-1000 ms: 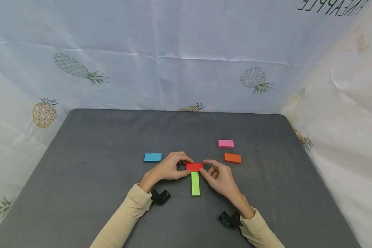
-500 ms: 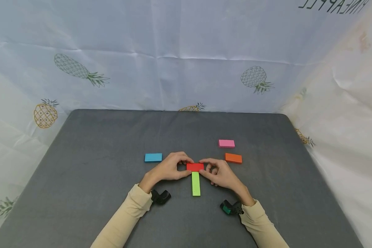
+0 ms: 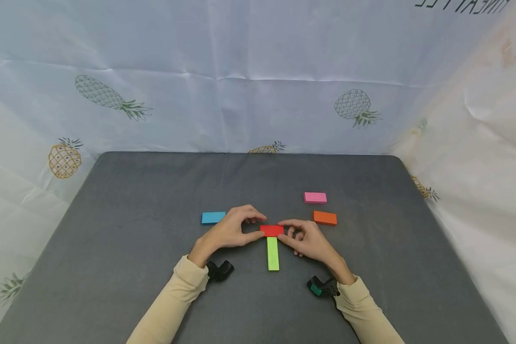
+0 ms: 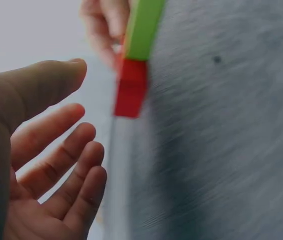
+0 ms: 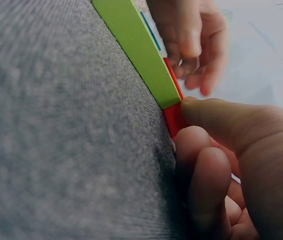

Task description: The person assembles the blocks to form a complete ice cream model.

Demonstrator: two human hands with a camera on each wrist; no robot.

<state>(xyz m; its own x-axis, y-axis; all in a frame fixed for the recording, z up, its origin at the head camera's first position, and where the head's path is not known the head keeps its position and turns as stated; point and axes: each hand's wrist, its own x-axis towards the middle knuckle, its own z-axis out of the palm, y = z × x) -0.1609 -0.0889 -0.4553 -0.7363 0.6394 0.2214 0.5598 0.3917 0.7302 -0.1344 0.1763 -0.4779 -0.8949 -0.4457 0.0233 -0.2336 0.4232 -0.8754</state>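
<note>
A red block (image 3: 272, 231) lies crosswise at the far end of a lime green block (image 3: 273, 254), together shaped like a T. My right hand (image 3: 310, 241) pinches the red block's right end, with the thumb at its near edge in the right wrist view. To the left, my left hand (image 3: 232, 228) has its thumb and fingers spread, off the red block's left end. The left wrist view shows a gap between the left fingertips (image 4: 97, 150) and the red block (image 4: 131, 95).
A blue block (image 3: 212, 218) lies just behind my left hand. Beyond my right hand lie an orange block (image 3: 325, 218) and, farther back, a pink block (image 3: 315, 198). The grey table (image 3: 155, 191) meets a pineapple-print cloth (image 3: 241, 105) at its far edge.
My left hand has let go of the red block and drawn slightly left, its fingers parting. My right hand has closed in on the red block's right end.
</note>
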